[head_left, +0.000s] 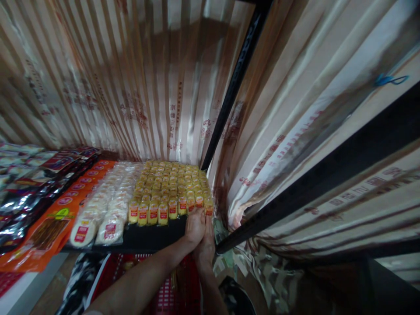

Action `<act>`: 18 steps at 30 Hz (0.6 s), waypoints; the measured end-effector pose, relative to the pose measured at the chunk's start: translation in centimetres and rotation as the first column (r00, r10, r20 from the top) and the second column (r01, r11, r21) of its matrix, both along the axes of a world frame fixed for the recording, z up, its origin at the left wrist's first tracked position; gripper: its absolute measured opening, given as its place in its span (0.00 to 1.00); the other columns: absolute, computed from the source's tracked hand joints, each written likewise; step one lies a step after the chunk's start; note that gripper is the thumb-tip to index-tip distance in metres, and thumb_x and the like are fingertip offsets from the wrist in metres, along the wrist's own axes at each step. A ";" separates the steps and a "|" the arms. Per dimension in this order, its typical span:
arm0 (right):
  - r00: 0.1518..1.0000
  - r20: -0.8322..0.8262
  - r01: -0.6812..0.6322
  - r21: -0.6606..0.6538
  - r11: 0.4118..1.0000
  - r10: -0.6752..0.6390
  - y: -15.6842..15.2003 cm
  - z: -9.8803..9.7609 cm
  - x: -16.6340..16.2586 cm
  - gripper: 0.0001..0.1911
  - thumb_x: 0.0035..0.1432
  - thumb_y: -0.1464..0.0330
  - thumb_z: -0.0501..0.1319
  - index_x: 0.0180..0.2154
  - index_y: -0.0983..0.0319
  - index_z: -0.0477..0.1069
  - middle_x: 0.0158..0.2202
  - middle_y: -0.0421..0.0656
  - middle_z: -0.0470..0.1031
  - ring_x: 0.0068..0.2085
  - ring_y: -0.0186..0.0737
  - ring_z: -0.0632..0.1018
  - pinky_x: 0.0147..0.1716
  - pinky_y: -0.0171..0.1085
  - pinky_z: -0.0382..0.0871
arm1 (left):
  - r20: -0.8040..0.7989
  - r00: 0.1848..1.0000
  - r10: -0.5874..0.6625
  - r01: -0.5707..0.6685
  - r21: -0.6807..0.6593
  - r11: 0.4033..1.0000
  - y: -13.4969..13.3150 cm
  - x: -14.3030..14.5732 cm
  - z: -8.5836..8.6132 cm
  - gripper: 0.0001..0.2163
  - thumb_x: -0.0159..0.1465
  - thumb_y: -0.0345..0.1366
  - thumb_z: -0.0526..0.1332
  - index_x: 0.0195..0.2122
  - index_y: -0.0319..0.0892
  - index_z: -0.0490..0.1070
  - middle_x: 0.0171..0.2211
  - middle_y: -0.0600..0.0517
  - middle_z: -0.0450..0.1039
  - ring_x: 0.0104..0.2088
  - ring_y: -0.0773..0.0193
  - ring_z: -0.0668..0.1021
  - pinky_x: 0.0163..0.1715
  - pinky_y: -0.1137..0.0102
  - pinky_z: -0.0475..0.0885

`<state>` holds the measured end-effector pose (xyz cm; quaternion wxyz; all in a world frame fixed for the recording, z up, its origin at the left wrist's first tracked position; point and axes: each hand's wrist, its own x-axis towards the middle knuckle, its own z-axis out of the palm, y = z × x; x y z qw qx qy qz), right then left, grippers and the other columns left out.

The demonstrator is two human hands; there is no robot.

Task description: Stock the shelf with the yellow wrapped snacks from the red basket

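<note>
Small yellow packaged snacks [172, 208] with red labels stand in tight rows on a dark shelf [144, 238]. At the front right corner of these rows, my left hand [196, 227] and my right hand [206, 247] are side by side, touching each other. My left fingers are closed against a yellow snack pack [199, 201] in the front row. The right fingers are pressed together at the corner snack pack [208, 206]; their tips are partly hidden. To the left lie two rows of round white packaged cakes [110, 231] with red labels.
An orange snack bag [49, 229] and dark shiny packets [19, 210] lie farther left. Below the shelf is a red basket [114, 271]. A black post [229, 96] rises behind the right corner; a black beam [295, 188] slants across the right. Pleated printed sheeting [147, 87] covers the back.
</note>
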<state>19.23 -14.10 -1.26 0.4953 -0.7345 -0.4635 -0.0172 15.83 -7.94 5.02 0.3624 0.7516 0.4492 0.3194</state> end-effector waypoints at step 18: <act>0.955 -0.239 -0.195 -0.059 0.979 0.176 -7.3 -1.5 -9.7 0.18 0.55 0.66 0.51 0.47 0.64 0.66 0.46 0.51 0.71 0.48 0.44 0.71 0.49 0.46 0.64 | 0.047 0.992 0.121 -0.111 -0.182 0.977 -8.6 -13.0 -2.1 0.12 0.59 0.25 0.47 0.35 0.42 0.69 0.35 0.49 0.71 0.38 0.64 0.73 0.41 0.69 0.68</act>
